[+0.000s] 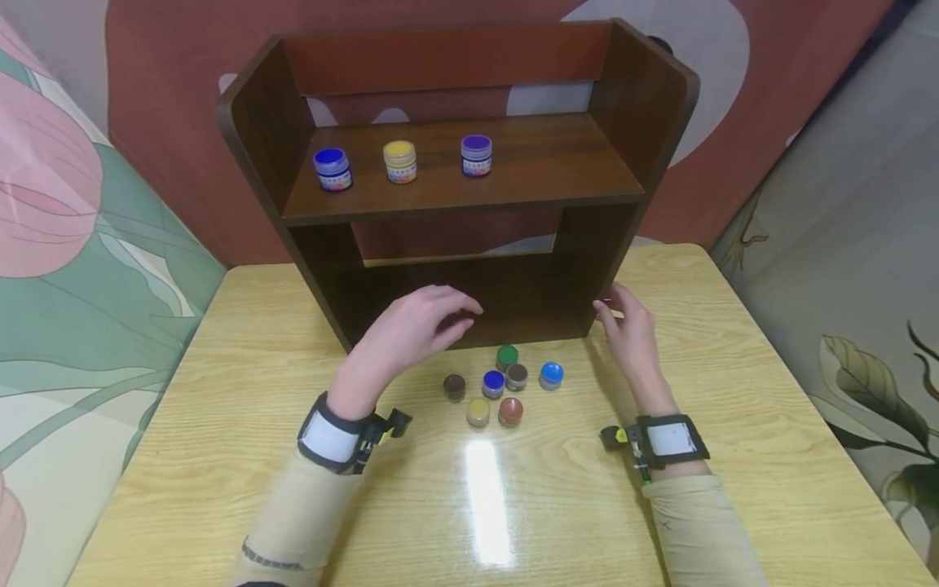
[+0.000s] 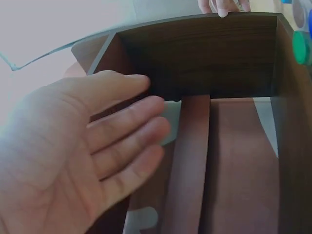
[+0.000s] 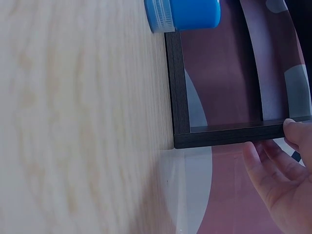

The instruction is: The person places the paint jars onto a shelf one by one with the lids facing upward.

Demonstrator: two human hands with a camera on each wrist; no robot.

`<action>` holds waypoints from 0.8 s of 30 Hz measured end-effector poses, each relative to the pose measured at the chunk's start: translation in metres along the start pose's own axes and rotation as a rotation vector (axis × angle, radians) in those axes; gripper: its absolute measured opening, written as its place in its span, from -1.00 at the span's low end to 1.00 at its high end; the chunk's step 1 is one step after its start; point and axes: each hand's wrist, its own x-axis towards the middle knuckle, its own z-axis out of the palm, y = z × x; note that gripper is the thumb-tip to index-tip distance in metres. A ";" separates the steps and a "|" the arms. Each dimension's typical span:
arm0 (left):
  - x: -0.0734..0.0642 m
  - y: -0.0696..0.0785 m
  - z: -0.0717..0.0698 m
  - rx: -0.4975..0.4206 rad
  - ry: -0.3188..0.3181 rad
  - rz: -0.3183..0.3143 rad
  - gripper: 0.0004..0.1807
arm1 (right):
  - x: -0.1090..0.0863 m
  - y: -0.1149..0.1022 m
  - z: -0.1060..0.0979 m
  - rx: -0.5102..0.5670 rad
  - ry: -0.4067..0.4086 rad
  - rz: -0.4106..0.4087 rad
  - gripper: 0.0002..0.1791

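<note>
- Shelf [image 1: 543,175]: upright on desk [image 1: 242,408], just beyond the fingers of both hands.
- Its open front points to the person. Boards' long axis runs left-right, crossing in front of the left fingers toward the right fingers; side panels stand vertical.
- Right hand [image 1: 632,330]: fingers clamped on the shelf's right panel [image 1: 638,106], thumb on the front edge, other fingers round the outer face.
- Left hand [image 1: 414,326]: fingers loosely bent, thumb apart from them, holding nothing; in front of the lower opening. Touching shelf or not, can't tell.
- Seven jars on desk, lids up, all nearer the person than the fingers. Dark brown jar [image 1: 455,388] just below left fingers. Lower yellow jar [image 1: 478,412] and red jar [image 1: 511,412] further toward the person. Dark blue jar [image 1: 494,385], grey jar [image 1: 517,377], green jar [image 1: 507,358] to the right of left fingers. Light blue jar [image 1: 552,376] nearest right fingers, on their left.
- Three jars upright on the board above and beyond left fingers: upper blue jar [image 1: 333,169], upper yellow jar [image 1: 400,161], purple jar [image 1: 477,156]. Labels toward person.
</note>
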 end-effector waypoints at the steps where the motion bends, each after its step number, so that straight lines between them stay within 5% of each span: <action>1: -0.003 -0.002 0.003 -0.014 -0.024 -0.021 -0.73 | 0.000 0.000 0.000 0.003 0.002 0.001 -0.62; 5: -0.011 -0.010 0.016 -0.057 -0.134 -0.104 -0.67 | 0.001 0.001 0.001 0.008 0.007 0.004 -0.62; 12: -0.020 -0.017 0.040 -0.091 -0.446 -0.225 -0.51 | 0.001 -0.001 0.001 0.023 0.002 0.001 -0.62; 24: -0.023 -0.014 0.057 -0.113 -0.557 -0.246 -0.31 | 0.001 0.002 -0.001 0.010 -0.017 0.007 -0.62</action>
